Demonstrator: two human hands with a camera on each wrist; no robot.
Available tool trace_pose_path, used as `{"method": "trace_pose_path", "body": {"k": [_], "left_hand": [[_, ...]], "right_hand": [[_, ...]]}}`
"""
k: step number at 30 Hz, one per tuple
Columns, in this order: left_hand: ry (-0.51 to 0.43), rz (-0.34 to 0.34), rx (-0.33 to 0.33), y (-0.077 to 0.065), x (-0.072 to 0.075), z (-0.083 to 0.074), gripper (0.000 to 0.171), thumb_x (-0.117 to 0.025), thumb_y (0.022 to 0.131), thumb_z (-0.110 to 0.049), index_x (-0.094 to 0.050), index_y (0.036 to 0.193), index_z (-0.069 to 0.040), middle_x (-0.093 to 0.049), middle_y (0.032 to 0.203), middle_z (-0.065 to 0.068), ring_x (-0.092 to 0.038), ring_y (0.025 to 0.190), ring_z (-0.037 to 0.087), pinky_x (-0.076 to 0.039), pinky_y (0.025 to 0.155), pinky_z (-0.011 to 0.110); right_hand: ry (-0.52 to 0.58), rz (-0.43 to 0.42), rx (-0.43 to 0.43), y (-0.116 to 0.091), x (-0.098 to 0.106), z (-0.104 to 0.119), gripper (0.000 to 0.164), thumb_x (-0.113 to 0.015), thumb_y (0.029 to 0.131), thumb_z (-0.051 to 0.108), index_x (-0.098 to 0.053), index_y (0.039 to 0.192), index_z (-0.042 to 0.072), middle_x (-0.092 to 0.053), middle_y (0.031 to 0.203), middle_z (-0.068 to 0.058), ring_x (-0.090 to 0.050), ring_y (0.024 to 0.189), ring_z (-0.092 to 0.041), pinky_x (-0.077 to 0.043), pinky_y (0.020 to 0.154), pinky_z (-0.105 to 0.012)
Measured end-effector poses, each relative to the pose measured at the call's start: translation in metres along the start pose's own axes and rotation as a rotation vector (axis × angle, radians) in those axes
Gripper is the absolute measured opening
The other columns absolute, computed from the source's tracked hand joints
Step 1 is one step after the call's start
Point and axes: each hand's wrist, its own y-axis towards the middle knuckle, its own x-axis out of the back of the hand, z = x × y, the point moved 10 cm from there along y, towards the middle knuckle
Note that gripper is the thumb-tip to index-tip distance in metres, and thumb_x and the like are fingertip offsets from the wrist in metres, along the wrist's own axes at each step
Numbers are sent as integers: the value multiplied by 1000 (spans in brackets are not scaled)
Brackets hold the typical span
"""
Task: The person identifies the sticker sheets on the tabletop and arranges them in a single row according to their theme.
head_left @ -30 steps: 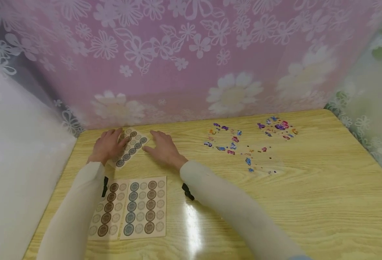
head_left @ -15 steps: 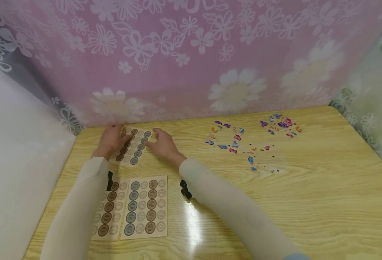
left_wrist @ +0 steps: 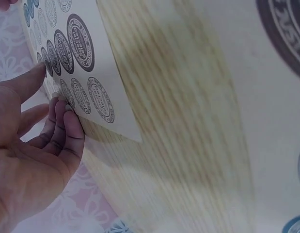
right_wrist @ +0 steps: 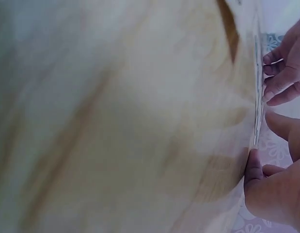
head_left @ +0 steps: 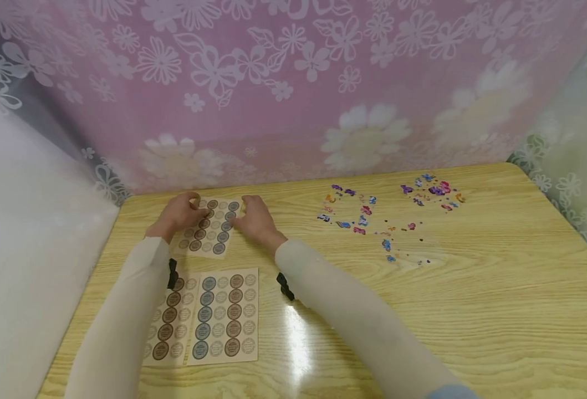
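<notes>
A cream sheet of round stickers (head_left: 214,226), printed in rows of brown, grey and pale circles, lies near the table's back left edge. My left hand (head_left: 177,215) holds its left side; in the left wrist view the thumb of the left hand (left_wrist: 38,141) rests over the printed face, with curled fingers at the edge. On the opposite side my right hand (head_left: 257,223) pinches the right edge between thumb and finger. The right wrist view shows the sheet (right_wrist: 258,97) nearly edge-on, with the right hand (right_wrist: 278,179) below the left.
Two more sticker sheets, a left one (head_left: 173,318) and a right one (head_left: 223,317), lie side by side nearer the front. Small colourful cut-out pieces (head_left: 365,210) are scattered right of centre, with another cluster (head_left: 435,191) farther right. A flowered curtain (head_left: 293,111) hangs behind the table.
The sticker sheet has turned from a slant to nearly straight and shifted right. Both hands have moved slightly right with it. The two front sheets lie as before.
</notes>
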Motion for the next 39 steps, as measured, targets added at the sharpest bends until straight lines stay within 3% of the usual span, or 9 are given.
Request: {"method": "trace_pose_path", "body": {"k": [6,12,21,29,39], "left_hand": [[-112,-12,14,2,0,7,59,-63,93,-26,-39,135,7,-51,120,32,-53,104,41,-43,88,51],[-184,-16,35,2,-4,12,52,-66,91,-28,-43,127,3,-48,117,27,-49,98,36,-43,82,46],[-185,3,-19,2,-6,7,59,-64,93,-23,-38,141,1,-50,111,27,-52,88,32,-44,74,41],[-215,20,-23,2,-8,6,53,-63,94,-21,-39,136,2,-49,100,22,-52,73,26,-45,62,34],[-243,13,-25,2,-8,8,50,-63,94,-20,-39,131,3,-49,96,20,-53,70,25,-46,59,33]], "right_hand": [[-79,-6,9,4,0,-1,71,-68,90,28,-34,147,2,-31,149,-12,-34,134,-25,-32,107,-33],[-114,-4,7,6,-1,-1,72,-68,90,29,-33,147,2,-30,150,-12,-34,134,-25,-32,106,-33],[-128,-19,-63,0,1,-2,66,-69,89,31,-41,142,2,-32,141,-13,-35,128,-21,-37,101,-32],[-120,-28,-77,-2,2,0,63,-69,89,31,-45,140,1,-36,133,-14,-38,118,-21,-40,96,-32],[-85,-49,-90,-2,3,-2,64,-71,88,29,-44,140,3,-36,130,-14,-40,113,-20,-40,95,-31]]}}
